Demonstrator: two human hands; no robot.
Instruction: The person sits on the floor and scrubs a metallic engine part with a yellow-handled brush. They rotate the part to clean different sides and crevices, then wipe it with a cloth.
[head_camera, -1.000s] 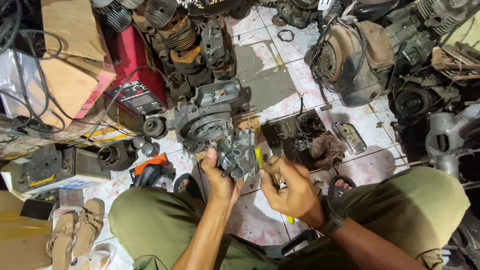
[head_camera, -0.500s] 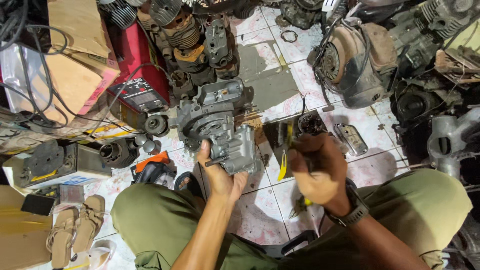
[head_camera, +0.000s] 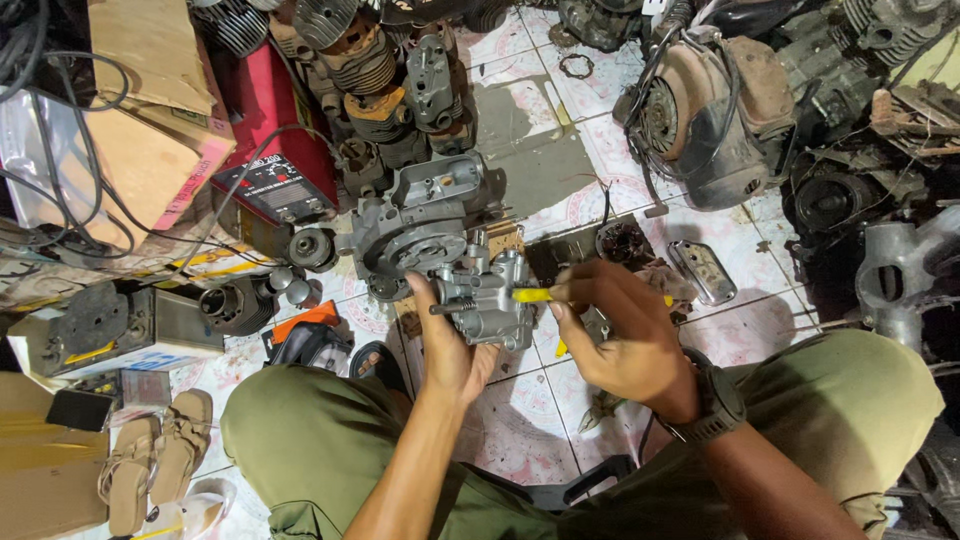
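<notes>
My left hand (head_camera: 447, 345) grips a small grey metal carburettor (head_camera: 487, 292), held just above the tiled floor in front of my knees. My right hand (head_camera: 618, 335) pinches a yellow-handled tool (head_camera: 532, 295) whose tip lies against the carburettor's right side. A black watch (head_camera: 712, 405) sits on my right wrist. Directly behind the carburettor stands a larger grey engine casing (head_camera: 420, 225).
Engine cylinders (head_camera: 370, 75) and a red welding machine (head_camera: 272, 150) crowd the upper left, with cardboard boxes (head_camera: 150, 110) and cables beside them. A rusty engine (head_camera: 705, 110) and dark parts fill the right. A small metal cover (head_camera: 702, 272) and sandals (head_camera: 150, 465) lie on the floor.
My right hand came back from the floor on the right with a yellow-handled tool and set it against the carburettor. My left hand turned the carburettor slightly.
</notes>
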